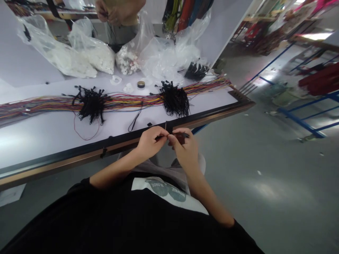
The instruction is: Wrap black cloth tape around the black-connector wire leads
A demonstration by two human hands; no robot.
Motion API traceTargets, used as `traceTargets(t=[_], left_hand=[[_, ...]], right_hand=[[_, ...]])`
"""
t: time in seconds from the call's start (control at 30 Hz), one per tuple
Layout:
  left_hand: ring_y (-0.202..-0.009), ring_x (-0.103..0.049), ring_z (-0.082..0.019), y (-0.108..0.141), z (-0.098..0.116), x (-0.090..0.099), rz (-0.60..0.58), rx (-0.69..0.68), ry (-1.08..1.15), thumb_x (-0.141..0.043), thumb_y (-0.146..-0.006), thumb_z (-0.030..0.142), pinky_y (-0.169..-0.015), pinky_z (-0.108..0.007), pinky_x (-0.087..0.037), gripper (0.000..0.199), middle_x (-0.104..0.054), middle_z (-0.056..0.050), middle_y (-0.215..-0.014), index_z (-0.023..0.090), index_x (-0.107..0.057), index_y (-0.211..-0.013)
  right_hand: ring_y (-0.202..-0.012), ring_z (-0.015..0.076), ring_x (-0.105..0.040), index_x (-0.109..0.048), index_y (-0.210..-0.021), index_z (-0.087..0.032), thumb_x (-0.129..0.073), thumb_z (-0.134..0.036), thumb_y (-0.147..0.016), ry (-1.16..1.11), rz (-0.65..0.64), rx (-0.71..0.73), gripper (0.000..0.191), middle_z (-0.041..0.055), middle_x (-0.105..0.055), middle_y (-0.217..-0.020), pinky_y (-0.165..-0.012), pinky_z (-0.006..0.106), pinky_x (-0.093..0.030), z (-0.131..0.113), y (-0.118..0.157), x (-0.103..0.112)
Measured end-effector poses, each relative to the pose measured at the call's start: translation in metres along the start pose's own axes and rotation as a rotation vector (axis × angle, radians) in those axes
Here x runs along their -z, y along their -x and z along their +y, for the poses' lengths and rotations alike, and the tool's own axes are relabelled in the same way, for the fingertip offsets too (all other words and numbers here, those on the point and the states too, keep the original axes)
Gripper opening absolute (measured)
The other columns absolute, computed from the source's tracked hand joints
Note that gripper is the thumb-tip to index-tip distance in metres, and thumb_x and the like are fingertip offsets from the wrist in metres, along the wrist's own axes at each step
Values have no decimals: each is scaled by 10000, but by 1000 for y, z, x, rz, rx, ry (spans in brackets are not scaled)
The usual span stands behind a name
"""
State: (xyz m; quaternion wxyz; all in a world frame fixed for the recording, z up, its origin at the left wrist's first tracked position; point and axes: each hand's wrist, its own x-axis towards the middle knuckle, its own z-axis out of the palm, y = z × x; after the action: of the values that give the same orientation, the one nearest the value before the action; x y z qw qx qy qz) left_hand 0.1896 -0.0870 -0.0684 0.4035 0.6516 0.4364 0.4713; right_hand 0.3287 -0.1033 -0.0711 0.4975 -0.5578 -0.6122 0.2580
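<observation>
"Why hold the small dark piece (186, 135) at the counter's (218, 97) near edge?"
"Probably control: left hand (149, 143) and right hand (187, 150) meet there, fingers seemingly pinched on it. Black bundles (175, 99) lie farther onto the counter, perhaps within reach."

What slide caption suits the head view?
Left hand and right hand meet at the table's edge, near coloured wires and black cable bundles.
</observation>
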Motion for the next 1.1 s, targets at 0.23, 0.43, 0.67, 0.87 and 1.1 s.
traceTargets(t=[0.23, 0.43, 0.67, 0.87, 1.1], left_hand=[[-530, -496, -65, -4, 1, 0, -66, 313, 464, -709, -668, 329, -475, -193, -376, 381, -575, 21, -727, 154, -514, -944], [-416, -381, -44, -5, -9, -1, -209, 359, 642, -665, -662, 529, -391, -192, -241, 418, -458, 48, -563, 159, -488, -741], [-785, -494, -147, 3, -6, 29, -453, 29, 281, -859, -389, 390, -658, -245, -417, 626, -541, -21, -893, 189, -573, -909], [-692, -485, -112, -3, -11, 17, -186, -13, 2, -615, -726, 300, -630, -224, -410, 145, -532, 15, -752, 189, -574, -809], [-685, -560, -139, -4, -13, 5, -9, -236, -87, -544, -728, 143, -666, -267, -447, 99, -635, -18, -701, 186, -615, -674]], right_hand=[[-754, 175, -625, -586, -728, -239, -560, -272, -807, 118, -18, 185, 89, 15, -682, -783, -701, 320, -478, -6, -3, 4], [-689, 177, -627, -583, -709, -224, -615, -330, -764, -41, 50, -52, 124, 3, -666, -694, -676, 334, -478, -7, 3, 0], [-606, 151, -599, -580, -683, -211, -637, -313, -733, -241, 1, -180, 127, -24, -621, -602, -644, 318, -480, 4, -1, 5], [-699, 155, -584, -604, -671, -231, -626, -290, -748, -33, -86, 43, 99, -20, -639, -699, -688, 311, -451, -6, -3, 16], [-704, 150, -578, -599, -768, -236, -612, -302, -767, -126, -95, 8, 68, -17, -617, -731, -631, 290, -457, 1, 3, 1]])
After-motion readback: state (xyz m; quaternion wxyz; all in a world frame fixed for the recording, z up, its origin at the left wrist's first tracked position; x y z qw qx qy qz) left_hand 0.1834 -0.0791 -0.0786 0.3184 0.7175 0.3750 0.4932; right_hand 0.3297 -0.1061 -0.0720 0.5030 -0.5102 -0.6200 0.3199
